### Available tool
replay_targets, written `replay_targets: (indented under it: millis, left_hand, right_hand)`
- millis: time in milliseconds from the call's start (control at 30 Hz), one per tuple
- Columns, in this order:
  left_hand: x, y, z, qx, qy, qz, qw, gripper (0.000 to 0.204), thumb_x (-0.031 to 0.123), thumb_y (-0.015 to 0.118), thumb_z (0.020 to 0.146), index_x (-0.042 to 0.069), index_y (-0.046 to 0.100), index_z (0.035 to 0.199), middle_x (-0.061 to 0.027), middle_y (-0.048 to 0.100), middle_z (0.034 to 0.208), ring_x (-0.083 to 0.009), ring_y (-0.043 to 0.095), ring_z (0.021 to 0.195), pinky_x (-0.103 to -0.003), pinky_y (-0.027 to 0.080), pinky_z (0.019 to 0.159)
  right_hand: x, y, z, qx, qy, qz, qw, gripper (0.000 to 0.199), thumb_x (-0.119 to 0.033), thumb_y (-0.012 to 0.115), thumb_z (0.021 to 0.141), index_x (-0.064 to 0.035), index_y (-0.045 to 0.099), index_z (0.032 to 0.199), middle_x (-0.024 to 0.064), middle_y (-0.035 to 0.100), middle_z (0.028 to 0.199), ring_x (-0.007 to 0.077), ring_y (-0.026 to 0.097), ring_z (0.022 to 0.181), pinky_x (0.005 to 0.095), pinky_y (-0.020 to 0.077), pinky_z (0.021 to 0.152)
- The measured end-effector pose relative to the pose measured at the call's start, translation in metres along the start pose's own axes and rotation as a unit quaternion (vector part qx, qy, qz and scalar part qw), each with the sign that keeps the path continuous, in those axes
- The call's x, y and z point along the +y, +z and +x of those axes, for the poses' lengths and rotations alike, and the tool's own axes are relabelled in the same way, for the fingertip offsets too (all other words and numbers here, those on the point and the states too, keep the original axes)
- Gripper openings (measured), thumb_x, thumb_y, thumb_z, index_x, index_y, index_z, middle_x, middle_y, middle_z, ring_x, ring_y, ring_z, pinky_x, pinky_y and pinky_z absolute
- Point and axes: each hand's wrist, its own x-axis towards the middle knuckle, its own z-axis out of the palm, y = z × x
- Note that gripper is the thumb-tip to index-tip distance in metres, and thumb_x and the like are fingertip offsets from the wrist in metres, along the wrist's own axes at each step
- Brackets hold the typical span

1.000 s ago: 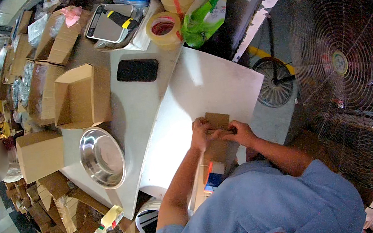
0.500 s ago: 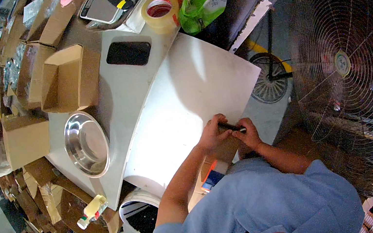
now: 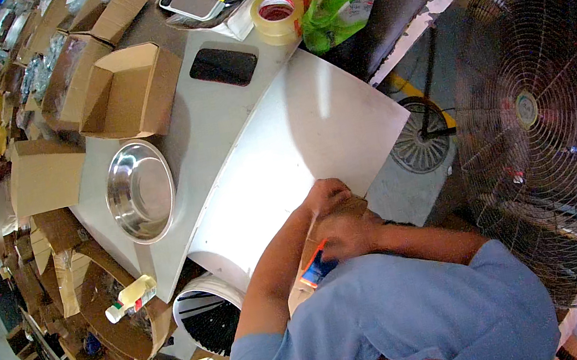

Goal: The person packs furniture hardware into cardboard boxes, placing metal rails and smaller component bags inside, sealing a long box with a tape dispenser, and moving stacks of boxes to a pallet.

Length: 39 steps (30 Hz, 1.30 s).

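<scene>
My left hand is closed at the near edge of the white board; whatever it holds is hidden under the fingers. Just nearer to me, my right hand reaches across to the left over a cardboard box close to my body. Its fingers point down and are mostly out of sight, so its grip does not show. Beside those fingers lies a blue and orange item, partly covered by the hand. The slim dark piece is no longer visible.
A steel bowl, a black phone and an open carton stand on the table. Tape rolls lie at the back. A white bucket of dark strips is at left; a large fan at right.
My right hand has moved left and toward my body, to the blue and orange item. The dark piece between both hands has gone out of sight. The view has shifted slightly.
</scene>
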Motion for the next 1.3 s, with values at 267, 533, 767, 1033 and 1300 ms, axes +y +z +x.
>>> replay_targets:
  millis: [267, 533, 767, 1033, 1300]
  left_hand:
    - [-0.004, -0.013, -0.005, -0.035, -0.06, -0.061, 0.996, 0.017, 0.018, 0.061, 0.084, 0.002, 0.066, 0.086, -0.0139, 0.065, 0.086, -0.0256, 0.062, 0.08, -0.035, 0.049, 0.071]
    - [-0.005, -0.005, -0.001, 0.015, -0.028, 0.023, 0.999, 0.033, 0.025, 0.045, 0.093, 0.0, 0.057, 0.075, -0.0194, 0.053, 0.08, -0.035, 0.051, 0.084, -0.042, 0.042, 0.076]
    - [0.015, -0.003, -0.008, 0.109, -0.037, 0.041, 0.993, 0.028, 0.029, 0.048, 0.09, 0.004, 0.06, 0.085, -0.0141, 0.056, 0.086, -0.0334, 0.051, 0.085, -0.04, 0.043, 0.077]
    - [0.071, 0.006, -0.017, 0.015, -0.006, 0.349, 0.937, 0.038, 0.042, 0.058, 0.079, 0.012, 0.065, 0.102, -0.0081, 0.063, 0.097, -0.0295, 0.052, 0.101, -0.045, 0.033, 0.099]
    - [0.083, 0.026, 0.01, -0.109, -0.18, 0.492, 0.845, 0.073, 0.071, 0.031, 0.082, 0.011, 0.071, 0.097, -0.0091, 0.064, 0.101, -0.0268, 0.048, 0.111, -0.056, 0.008, 0.108]
  right_hand:
    - [-0.009, -0.019, 0.033, -0.289, 0.118, -0.016, 0.95, 0.035, -0.035, 0.065, 0.069, -0.0042, 0.065, 0.085, 0.0184, 0.064, 0.082, 0.0346, 0.061, 0.079, 0.0442, 0.0469, 0.072]
    - [0.098, -0.192, 0.02, -0.2, 0.147, -0.213, 0.945, 0.05, -0.05, 0.069, 0.063, -0.0011, 0.064, 0.074, 0.0196, 0.061, 0.074, 0.0364, 0.059, 0.07, 0.0443, 0.0468, 0.066]
    - [0.118, -0.181, 0.03, -0.238, 0.159, -0.297, 0.911, 0.044, -0.044, 0.07, 0.062, -0.0016, 0.065, 0.072, 0.0171, 0.061, 0.072, 0.0352, 0.059, 0.071, 0.0413, 0.0447, 0.075]
    - [0.064, -0.112, 0.051, -0.319, 0.215, -0.455, 0.803, 0.031, -0.039, 0.065, 0.068, -0.0087, 0.069, 0.075, 0.0114, 0.067, 0.075, 0.0268, 0.065, 0.074, 0.0428, 0.0443, 0.074]
    - [0.024, -0.203, 0.09, -0.074, 0.329, -0.515, 0.788, 0.021, -0.022, 0.063, 0.075, -0.0061, 0.065, 0.09, 0.014, 0.066, 0.082, 0.0313, 0.064, 0.079, 0.0438, 0.0474, 0.074]
